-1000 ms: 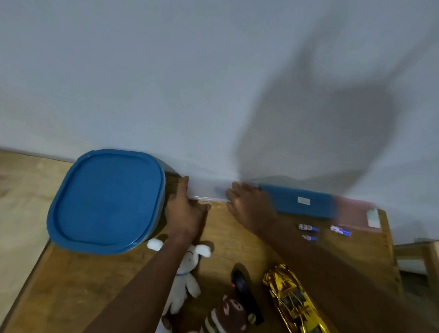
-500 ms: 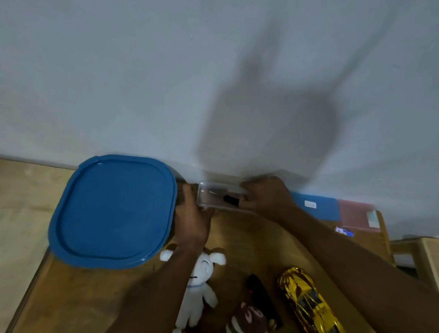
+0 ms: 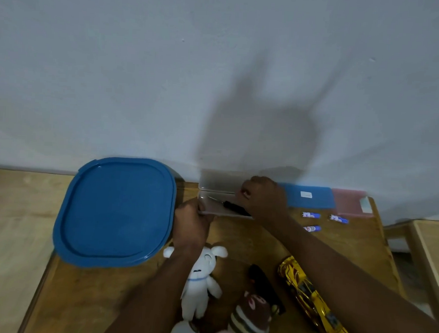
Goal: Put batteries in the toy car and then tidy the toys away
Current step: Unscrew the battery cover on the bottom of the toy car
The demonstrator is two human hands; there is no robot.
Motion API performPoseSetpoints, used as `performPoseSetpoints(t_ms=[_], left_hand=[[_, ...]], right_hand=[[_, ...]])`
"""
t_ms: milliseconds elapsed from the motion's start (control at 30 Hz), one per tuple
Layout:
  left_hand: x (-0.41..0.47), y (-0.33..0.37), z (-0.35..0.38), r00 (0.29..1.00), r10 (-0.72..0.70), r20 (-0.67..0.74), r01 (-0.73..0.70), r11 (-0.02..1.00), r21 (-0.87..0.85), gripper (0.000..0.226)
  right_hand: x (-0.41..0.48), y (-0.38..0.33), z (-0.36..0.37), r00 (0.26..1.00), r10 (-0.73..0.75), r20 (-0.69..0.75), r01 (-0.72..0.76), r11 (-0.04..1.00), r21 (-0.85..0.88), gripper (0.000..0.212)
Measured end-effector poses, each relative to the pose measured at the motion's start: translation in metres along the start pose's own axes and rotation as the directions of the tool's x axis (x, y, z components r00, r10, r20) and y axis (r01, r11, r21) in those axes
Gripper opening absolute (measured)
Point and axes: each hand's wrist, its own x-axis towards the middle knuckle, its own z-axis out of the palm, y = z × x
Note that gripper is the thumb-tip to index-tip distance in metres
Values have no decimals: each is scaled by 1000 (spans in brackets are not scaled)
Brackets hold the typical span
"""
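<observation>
One wooden bench [image 3: 92, 299] carries everything. A big blue-lidded tub [image 3: 114, 211] sits at its far left. The left hand [image 3: 191, 226] grips the near-left corner of an open clear case [image 3: 219, 181]. The right hand [image 3: 262, 199] curls its fingers at the case's right end, on what I cannot tell. The toy car [image 3: 310, 298], shiny gold with dark windows, lies untouched at the near right. A black-handled screwdriver [image 3: 236, 208] lies in the case. Three blue-and-white batteries [image 3: 310, 215] lie to its right.

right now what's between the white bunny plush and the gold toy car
A black oblong object and, nearer the camera, a striped brown plush, both seen in the head view.
</observation>
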Motion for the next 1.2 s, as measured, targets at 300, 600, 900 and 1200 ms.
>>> performPoseSetpoints(t_ms=[300, 600, 900, 1200], left_hand=[[-4, 5, -4, 1000, 19, -17, -19, 1000, 9, 18], [-28, 21, -10, 999, 17, -49, -12, 996, 92, 28], [-138, 90, 35, 983, 180, -19, -175, 973, 152, 32], [-228, 145, 134, 977, -132, 166, 72, 942, 327, 85]], right_hand=[[-3, -9, 8, 932, -54, 359, 77, 996, -48, 32], [-38, -6, -34, 974, 31, 226, -83, 971, 225, 17], [-164, 80, -89, 899, 330, 287, -424, 821, 382, 37], [-273, 132, -102, 759, 483, 437, -651, 534, 540, 20]])
